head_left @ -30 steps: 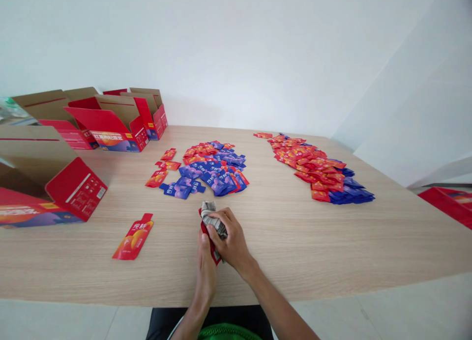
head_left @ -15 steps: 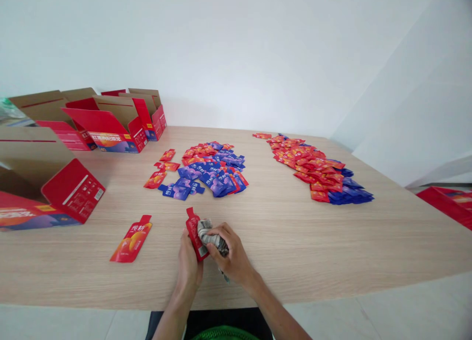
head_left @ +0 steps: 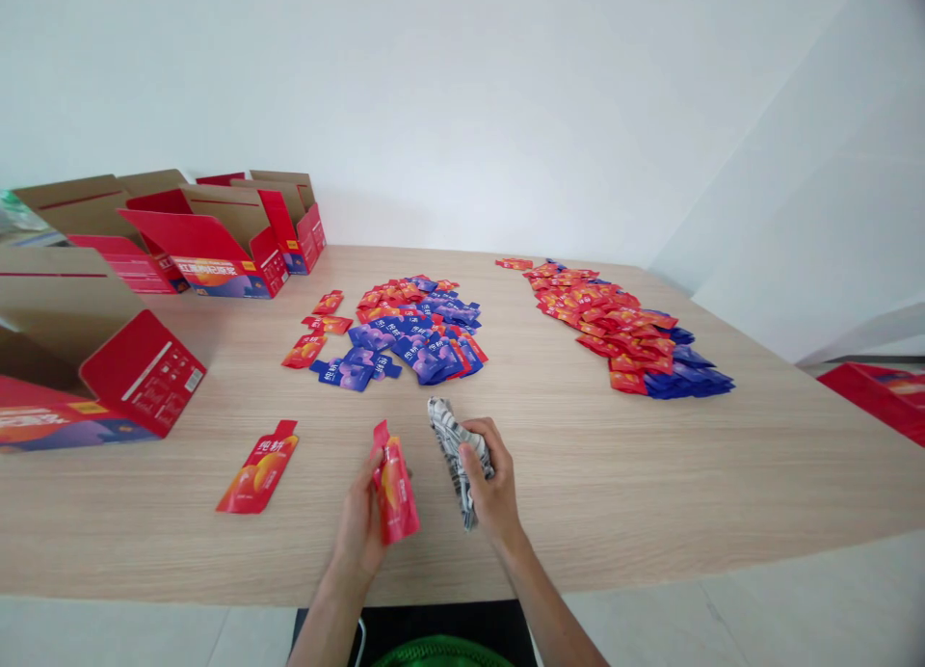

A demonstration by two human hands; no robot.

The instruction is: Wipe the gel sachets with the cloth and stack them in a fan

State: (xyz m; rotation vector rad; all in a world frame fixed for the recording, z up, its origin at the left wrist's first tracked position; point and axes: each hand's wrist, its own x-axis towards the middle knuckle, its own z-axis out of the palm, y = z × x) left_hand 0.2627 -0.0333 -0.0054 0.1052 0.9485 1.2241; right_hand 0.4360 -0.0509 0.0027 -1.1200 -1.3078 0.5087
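Note:
In my left hand (head_left: 363, 518) is a red pouch (head_left: 396, 489) with an orange fruit print, its narrow neck pointing away from me. My right hand (head_left: 493, 479) grips a crumpled grey-and-white striped cloth (head_left: 455, 445), held just right of the pouch and apart from it. Left of my hands, a single red pouch (head_left: 260, 469) lies flat on the table. Beyond them is a mixed heap of red and blue-purple pouches (head_left: 419, 330), with a few loose red pouches (head_left: 316, 328) at its left side.
Open red cartons (head_left: 224, 262) stand at the back left, and a nearer open carton (head_left: 145, 378) is at the left edge. A long pile of red and blue pouches (head_left: 621, 334) spreads across the right of the wooden table (head_left: 650, 493). Another red box (head_left: 882, 397) shows at the far right.
The cloth has come off the pouch and moved right with my right hand. The pouch in my left hand has been turned, from its text-and-barcode side to its fruit-printed side.

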